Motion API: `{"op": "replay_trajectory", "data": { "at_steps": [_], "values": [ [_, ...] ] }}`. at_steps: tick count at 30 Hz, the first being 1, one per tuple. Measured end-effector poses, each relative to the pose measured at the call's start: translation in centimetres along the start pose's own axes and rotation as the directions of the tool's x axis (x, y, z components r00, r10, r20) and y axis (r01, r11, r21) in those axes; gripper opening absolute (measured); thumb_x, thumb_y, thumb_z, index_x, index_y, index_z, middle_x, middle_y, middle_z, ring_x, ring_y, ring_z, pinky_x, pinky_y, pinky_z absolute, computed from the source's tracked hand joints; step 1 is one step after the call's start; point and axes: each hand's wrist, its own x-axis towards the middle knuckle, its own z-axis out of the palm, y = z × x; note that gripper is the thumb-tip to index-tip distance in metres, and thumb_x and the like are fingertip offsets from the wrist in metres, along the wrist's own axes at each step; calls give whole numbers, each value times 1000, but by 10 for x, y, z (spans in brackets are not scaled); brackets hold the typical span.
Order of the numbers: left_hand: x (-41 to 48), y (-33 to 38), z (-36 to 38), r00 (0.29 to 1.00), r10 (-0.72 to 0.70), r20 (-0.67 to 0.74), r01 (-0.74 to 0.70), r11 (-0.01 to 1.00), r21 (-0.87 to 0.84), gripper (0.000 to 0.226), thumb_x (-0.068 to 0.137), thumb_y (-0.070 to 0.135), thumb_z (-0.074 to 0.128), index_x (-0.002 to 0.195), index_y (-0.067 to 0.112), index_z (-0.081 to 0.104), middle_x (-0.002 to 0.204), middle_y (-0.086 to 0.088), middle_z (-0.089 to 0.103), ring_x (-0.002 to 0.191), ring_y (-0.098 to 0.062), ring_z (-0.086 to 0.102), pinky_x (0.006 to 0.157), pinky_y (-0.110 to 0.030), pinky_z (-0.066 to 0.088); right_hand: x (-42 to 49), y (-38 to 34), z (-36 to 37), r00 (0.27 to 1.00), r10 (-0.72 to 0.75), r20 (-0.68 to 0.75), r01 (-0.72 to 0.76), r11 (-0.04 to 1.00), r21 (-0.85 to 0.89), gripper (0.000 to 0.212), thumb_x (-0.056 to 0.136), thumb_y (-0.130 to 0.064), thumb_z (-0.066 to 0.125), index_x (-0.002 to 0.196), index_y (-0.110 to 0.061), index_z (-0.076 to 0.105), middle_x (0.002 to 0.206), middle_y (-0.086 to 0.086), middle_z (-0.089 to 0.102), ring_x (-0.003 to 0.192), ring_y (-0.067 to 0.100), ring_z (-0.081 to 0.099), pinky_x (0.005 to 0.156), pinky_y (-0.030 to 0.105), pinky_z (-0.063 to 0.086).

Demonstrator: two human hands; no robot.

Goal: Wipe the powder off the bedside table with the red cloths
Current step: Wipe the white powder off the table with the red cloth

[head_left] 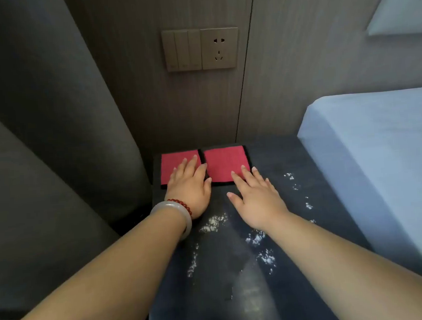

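Two black-edged red terry cloths lie flat side by side mid-frame at the back of the dark bedside surface point(275, 160), seemingly set clear of the scattered white powder point(214, 223) below. The left hand point(190, 188) lies spread on the left cloth point(172, 163); the straight fingers point(246, 175) of the right hand point(255, 201) overlap the near edge of the right cloth point(226, 158), gripping nothing

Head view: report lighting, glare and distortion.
Head view: dim, even light; a pale sheen streaks the bedside table near the bottom edge; the wide-angle lens slants the wall seam; powder and red cloths look sharp.
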Motion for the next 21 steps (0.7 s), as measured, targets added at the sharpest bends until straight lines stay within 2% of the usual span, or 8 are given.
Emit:
{"op": "replay_trajectory", "data": {
  "at_steps": [8,11,13,17,21],
  "values": [
    [54,-19,14,998,-64,1,64,992,107,58,102,41,22,155,19,9,163,-2,-1,149,-21,-5,119,-39,-1,73,-17,3,997,-5,-83,4,1000,-22,57,103,-42,27,155,-28,11,164,0,-7,149,21,-10,120,37,0],
    [64,-24,26,994,-92,52,87,992,93,59,102,43,18,155,20,7,163,-2,-3,149,-21,-5,119,-40,-2,89,-15,16,1000,17,-13,-18,999,-28,56,103,-46,22,155,-33,4,163,0,-12,149,21,-12,121,37,-1],
    [64,-27,35,996,-81,29,77,992,103,59,102,44,15,155,21,4,163,-2,-3,149,-20,-5,120,-40,-2,89,-8,26,1000,11,-9,-12,997,-71,55,103,-46,17,155,-34,3,163,0,-11,149,19,-11,121,35,-4],
    [61,-29,46,996,-57,-74,66,990,124,59,102,44,14,155,22,4,163,0,0,149,-18,-3,119,-39,-2,89,-3,32,995,-4,-102,-3,998,-60,52,104,-38,21,155,-32,14,164,2,0,150,20,-4,121,34,-2],
    [61,-30,46,994,-61,-90,72,990,125,58,102,42,16,155,21,7,163,0,2,149,-19,-1,120,-40,1,93,-14,25,996,36,-86,-39,999,-27,54,101,-35,29,154,-25,24,163,6,8,150,24,3,121,40,4]
  ]
}}
